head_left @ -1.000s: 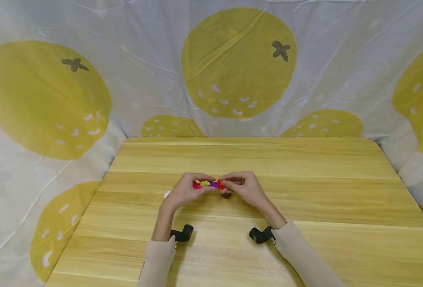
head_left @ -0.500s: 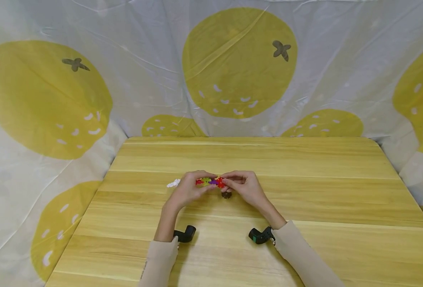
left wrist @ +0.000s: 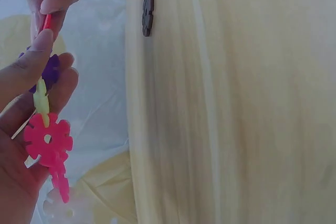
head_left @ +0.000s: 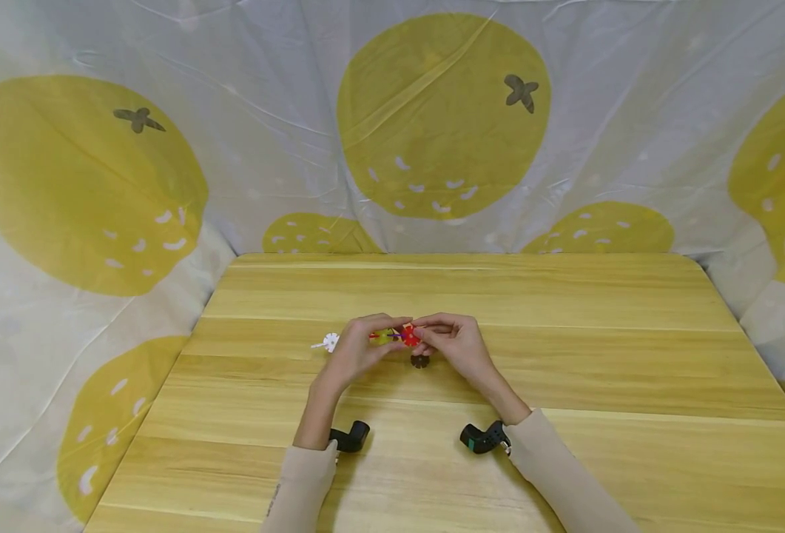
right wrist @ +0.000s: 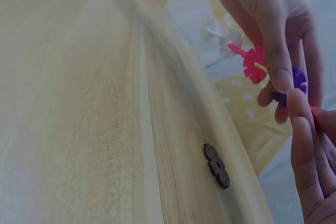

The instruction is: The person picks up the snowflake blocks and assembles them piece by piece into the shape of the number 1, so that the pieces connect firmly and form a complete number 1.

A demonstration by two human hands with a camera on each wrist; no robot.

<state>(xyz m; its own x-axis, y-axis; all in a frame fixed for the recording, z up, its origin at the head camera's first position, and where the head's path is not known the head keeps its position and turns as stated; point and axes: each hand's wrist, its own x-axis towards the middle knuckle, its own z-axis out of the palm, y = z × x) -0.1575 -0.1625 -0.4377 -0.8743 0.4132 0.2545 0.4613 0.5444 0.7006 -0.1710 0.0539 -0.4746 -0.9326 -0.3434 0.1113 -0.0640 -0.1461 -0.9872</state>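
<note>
A chain of interlocking notched plastic discs is held above the table between both hands. My left hand (head_left: pixel 357 348) pinches it at the purple disc (left wrist: pixel 51 72), thumb on one side and fingers on the other. My right hand (head_left: pixel 455 344) pinches the red disc (head_left: pixel 410 335) at the chain's right end. Between the left palm and fingers run a yellow-green disc (left wrist: pixel 41 99) and pink discs (left wrist: pixel 48 139). White discs (head_left: pixel 330 341) stick out at the left end, past the left hand. Fingers partly cover the purple-red joint.
A loose dark brown notched disc (head_left: pixel 420 361) lies on the wooden table (head_left: pixel 565 370) just below the right fingers. Black wrist camera mounts (head_left: pixel 482 438) sit at both wrists. A cloth with a lemon print (head_left: pixel 445 118) hangs behind the table.
The chain has turned about its length, so the red disc now faces the head camera. My left hand has shifted slightly right, and more of the white discs shows. The brown disc stays put.
</note>
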